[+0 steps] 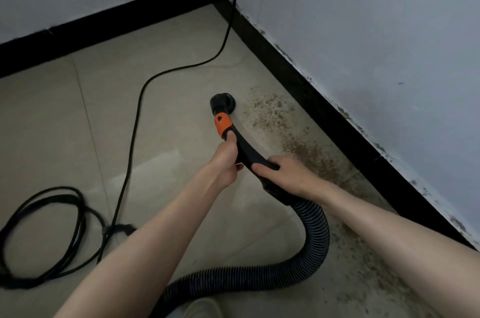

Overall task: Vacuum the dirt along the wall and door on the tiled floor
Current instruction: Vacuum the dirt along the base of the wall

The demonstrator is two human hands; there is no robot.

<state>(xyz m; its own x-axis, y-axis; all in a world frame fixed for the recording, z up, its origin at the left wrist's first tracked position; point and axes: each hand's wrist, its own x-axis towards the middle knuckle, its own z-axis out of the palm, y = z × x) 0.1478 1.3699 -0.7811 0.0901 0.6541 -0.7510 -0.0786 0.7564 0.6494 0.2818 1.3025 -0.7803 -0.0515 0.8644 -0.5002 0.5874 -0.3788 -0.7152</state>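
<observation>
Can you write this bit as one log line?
both hands: left hand, right hand grip vacuum handle | nozzle beside dirt

Black power cord (135, 120) trails across floor; coiled loop (41, 237) lower left.

The nozzle (222, 102) rests on the floor (65, 123), just left of the dirt (298, 141), which runs along the skirting (324, 110) under the right wall (389, 32). Behind the nozzle on the handle (249, 152), the left hand (226, 159) grips ahead of the right hand (288, 174). The hose (293, 260) curls from the handle back between the arms. A cord (135, 130) hangs near the corner and crosses the floor to a coil (41, 237) at the left
</observation>
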